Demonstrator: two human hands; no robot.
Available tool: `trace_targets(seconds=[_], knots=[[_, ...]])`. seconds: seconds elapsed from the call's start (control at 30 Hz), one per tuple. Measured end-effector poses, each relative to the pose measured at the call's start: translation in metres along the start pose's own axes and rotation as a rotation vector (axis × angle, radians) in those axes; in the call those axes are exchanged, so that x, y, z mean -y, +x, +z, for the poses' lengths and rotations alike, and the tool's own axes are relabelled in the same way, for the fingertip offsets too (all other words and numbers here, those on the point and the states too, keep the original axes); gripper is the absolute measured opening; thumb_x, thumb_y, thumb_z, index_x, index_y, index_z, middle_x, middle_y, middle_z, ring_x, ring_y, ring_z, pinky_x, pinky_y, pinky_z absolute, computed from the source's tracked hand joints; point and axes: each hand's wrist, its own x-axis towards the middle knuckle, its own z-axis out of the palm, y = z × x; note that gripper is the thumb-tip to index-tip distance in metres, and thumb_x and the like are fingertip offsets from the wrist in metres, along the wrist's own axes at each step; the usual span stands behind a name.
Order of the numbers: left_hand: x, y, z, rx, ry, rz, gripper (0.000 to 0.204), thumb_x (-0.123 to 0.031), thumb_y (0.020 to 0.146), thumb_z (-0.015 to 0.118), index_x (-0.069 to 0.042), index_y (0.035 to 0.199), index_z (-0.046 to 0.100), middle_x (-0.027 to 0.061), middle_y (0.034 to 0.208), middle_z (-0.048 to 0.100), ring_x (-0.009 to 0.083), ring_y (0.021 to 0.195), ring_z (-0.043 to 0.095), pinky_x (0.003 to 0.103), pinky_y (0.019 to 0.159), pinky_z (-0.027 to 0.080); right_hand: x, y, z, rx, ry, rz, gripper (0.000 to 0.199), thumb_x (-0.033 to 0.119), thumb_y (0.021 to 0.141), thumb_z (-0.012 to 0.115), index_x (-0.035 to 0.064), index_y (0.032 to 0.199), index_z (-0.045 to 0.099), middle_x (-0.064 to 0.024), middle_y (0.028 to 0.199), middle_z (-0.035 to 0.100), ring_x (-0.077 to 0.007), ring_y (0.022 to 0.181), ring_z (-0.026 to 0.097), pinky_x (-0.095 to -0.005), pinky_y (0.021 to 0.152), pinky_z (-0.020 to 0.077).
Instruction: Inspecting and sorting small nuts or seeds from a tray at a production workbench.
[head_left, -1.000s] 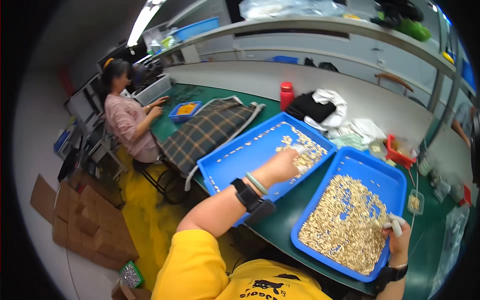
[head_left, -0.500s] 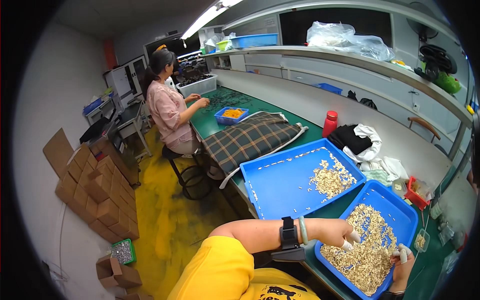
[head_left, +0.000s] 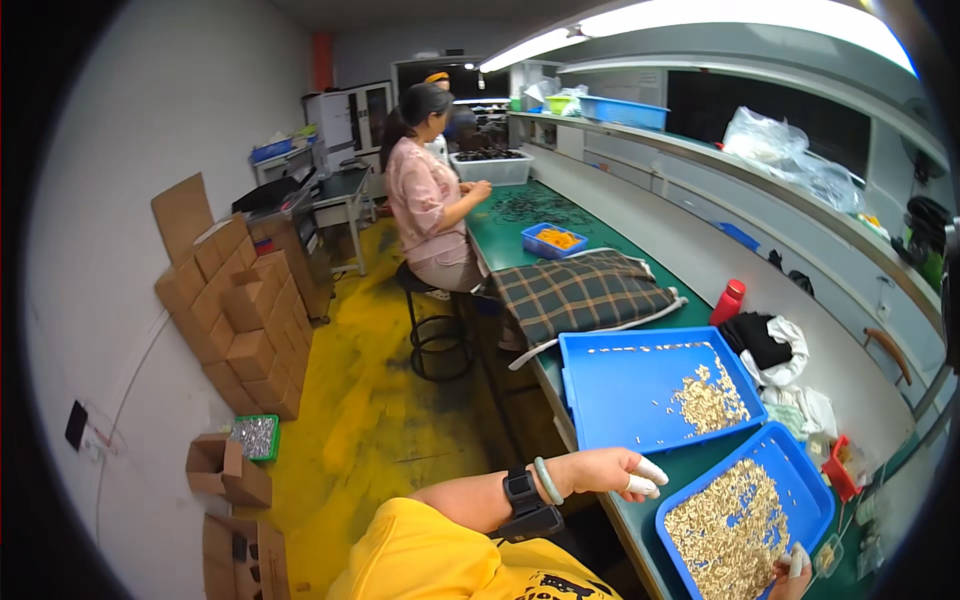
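Observation:
My left hand (head_left: 615, 472), with white covers on its fingertips, is above the near left edge of the nearer blue tray (head_left: 820, 505). Its thumb and finger are drawn together; anything between them is too small to make out. Many small gold-tan, rod-like pieces (head_left: 725, 530) cover much of this tray's bottom. At the tray's right side, my right hand (head_left: 793, 572) is low by the pieces, also with white fingertip covers. Its fingers are curled, and what they hold, if anything, is hidden. A larger blue tray (head_left: 630, 400) behind holds a heap of similar pieces (head_left: 712, 400).
Beyond the trays lie a plaid cloth (head_left: 585, 290), a red bottle (head_left: 728, 301) and a blue basket (head_left: 540, 250) of orange pieces. A red bin (head_left: 840, 470) stands at right. Further along the green bench sits another person (head_left: 430, 200). Cardboard boxes (head_left: 240, 320) are stacked at left.
My left hand has lifted out of the nearer tray and moved left past its edge. My right hand stays at the tray's right side. The whole view has turned left.

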Motion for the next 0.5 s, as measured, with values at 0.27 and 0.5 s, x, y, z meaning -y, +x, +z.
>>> trace_targets(seconds=[0.27,0.5], knots=[[0.019,-0.045,0.0,-0.223,-0.158,0.033,0.035,-0.016,0.083,0.053,-0.001,0.114,0.048,0.0054,0.099,0.057,0.0103,0.086,0.053,0.022,0.076,0.043,0.04,-0.024,0.027,0.008,-0.088,0.126,0.033,0.018,0.08,0.05,0.0006,0.108,0.05,-0.0139,0.093,0.058,-0.0231,0.079,0.056,-0.0319,0.068,0.0451],[0.036,-0.061,-0.014,-0.266,-0.16,0.064,0.036,-0.019,0.082,0.054,-0.003,0.114,0.049,0.0029,0.094,0.059,0.0095,0.079,0.052,0.022,0.071,0.044,0.034,-0.016,0.022,0.132,-0.537,-0.171,0.038,0.023,0.083,0.045,-0.0036,0.11,0.047,-0.0143,0.098,0.057,-0.0244,0.087,0.053,-0.0352,0.07,0.0444]])
